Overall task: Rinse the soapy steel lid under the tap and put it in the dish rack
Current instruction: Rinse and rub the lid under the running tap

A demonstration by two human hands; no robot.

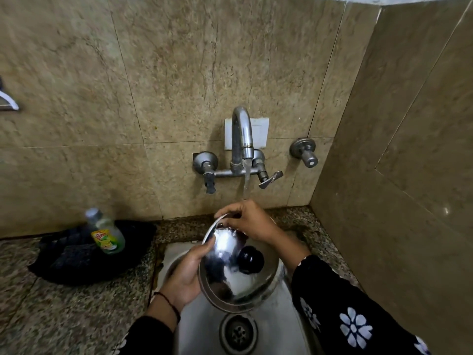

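Where the beige stone-tiled wall [179, 73] meets a second tiled wall at the right, a speckled granite counter [51, 316] is set, and a steel sink [279, 329] is let into it, with a round drain [238, 332] seen at the bottom of the basin. A chrome tap [242, 139] is fixed to the wall above the sink, and a thin stream of water [246, 180] is seen falling from its spout. A lever handle is fitted at each side of the tap, and a separate valve [304, 151] is mounted on the wall to its right.

On the counter to the left of the sink a dark cloth [84, 257] is spread, and a clear bottle of dish liquid [106, 233] with a yellow and green label is stood on it.

The steel lid [235, 272] is held over the sink, tilted, with its domed top and black knob [250, 260] turned toward the camera. Its far rim is raised under the stream. The lid's left edge is gripped by the left hand [185, 275], whose fingers are closed around the rim with the thumb laid on the dome. The upper rim is pinched by the right hand [249, 221], its fingers curled over the edge, and the water appears to land at or just behind this hand. A dark thread is worn on the left wrist, and a black sleeve [345, 311] with white flowers is seen on the right arm.
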